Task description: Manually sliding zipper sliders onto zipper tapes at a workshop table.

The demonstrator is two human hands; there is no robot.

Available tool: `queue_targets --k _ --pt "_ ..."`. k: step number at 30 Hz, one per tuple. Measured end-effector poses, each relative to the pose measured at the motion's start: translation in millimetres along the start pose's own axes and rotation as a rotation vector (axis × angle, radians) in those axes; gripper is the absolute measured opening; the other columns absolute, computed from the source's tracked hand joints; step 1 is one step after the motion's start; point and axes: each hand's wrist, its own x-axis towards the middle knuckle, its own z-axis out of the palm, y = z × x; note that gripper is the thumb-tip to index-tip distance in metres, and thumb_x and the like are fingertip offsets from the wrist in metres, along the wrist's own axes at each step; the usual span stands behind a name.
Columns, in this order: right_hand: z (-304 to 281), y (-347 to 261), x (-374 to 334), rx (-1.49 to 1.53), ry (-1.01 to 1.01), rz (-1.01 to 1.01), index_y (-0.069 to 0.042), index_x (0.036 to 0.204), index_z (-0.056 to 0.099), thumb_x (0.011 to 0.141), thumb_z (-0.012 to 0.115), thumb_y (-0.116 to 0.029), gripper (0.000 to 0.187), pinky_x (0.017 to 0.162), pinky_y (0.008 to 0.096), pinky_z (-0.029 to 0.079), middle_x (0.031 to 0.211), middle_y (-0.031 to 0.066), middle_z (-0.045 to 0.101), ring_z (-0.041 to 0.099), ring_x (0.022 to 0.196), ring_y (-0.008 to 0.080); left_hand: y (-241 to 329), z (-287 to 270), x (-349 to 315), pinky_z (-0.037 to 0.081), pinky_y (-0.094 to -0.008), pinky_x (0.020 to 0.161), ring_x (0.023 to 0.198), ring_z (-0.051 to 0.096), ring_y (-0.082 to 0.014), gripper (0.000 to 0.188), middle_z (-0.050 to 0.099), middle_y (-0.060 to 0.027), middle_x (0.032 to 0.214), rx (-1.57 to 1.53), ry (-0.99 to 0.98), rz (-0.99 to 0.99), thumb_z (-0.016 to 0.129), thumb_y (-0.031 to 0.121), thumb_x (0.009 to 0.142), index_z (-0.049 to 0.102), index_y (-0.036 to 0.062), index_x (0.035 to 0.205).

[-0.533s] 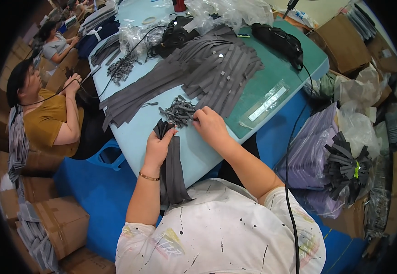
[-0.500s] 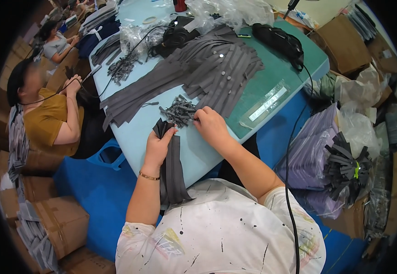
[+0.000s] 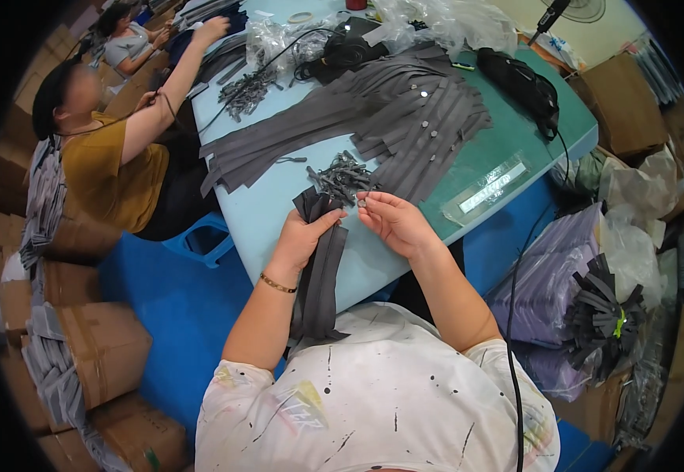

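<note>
My left hand (image 3: 304,233) grips a bundle of dark grey fabric strips (image 3: 320,271) that hangs over the near edge of the light blue table (image 3: 263,216) onto my lap. My right hand (image 3: 393,220) is just to its right, fingertips pinching a small grey piece (image 3: 362,202). A little heap of small dark grey pieces (image 3: 342,175) lies right beyond both hands. Farther back, long grey strips with round metal snaps (image 3: 405,118) are fanned across the table.
A person in a mustard top (image 3: 110,169) sits at the table's left side; another sits farther back. Clear plastic bags (image 3: 436,23), a black device with cable (image 3: 519,82) and a clear ruler (image 3: 487,189) lie on the table. Cardboard boxes (image 3: 94,346) stand left, bagged strips (image 3: 570,307) right.
My right hand has lifted off the heap of small pieces and come toward me with one small piece in its fingertips. My left hand keeps its grip on the bundle.
</note>
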Motion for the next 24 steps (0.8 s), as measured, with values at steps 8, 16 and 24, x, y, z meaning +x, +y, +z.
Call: queue_targets --k 8,16,24 --pt "2 7 2 0.080 -0.011 0.057 0.002 0.106 0.055 0.086 0.058 -0.004 0.021 0.074 0.0205 0.054 0.093 0.0079 0.061 0.062 0.081 0.0133 -2 -1 1 0.047 -0.0209 0.067 0.078 0.058 -0.0093 0.019 0.062 -0.0015 0.087 0.077 -0.064 0.087 0.068 0.007 0.079 0.060 0.0022 0.097" --pt "13 10 -4 -0.286 -0.029 -0.116 0.001 0.107 0.060 0.084 0.061 -0.007 0.024 0.076 0.0240 0.050 0.094 0.0069 0.062 0.060 0.084 0.0119 -5 -5 2 0.046 -0.0212 0.067 0.077 0.057 -0.0080 0.020 0.062 -0.0005 0.087 0.073 -0.051 0.050 0.068 0.007 0.078 0.061 0.0028 0.096" --pt "14 -5 -4 -0.675 -0.085 -0.161 -0.004 0.108 0.063 0.088 0.056 -0.011 0.022 0.074 0.0231 0.049 0.091 0.0023 0.062 0.058 0.080 0.0091 -8 -5 2 0.045 -0.0206 0.065 0.073 0.055 -0.0064 0.018 0.062 0.0004 0.084 0.084 -0.011 0.041 0.071 0.008 0.075 0.064 0.0030 0.091"
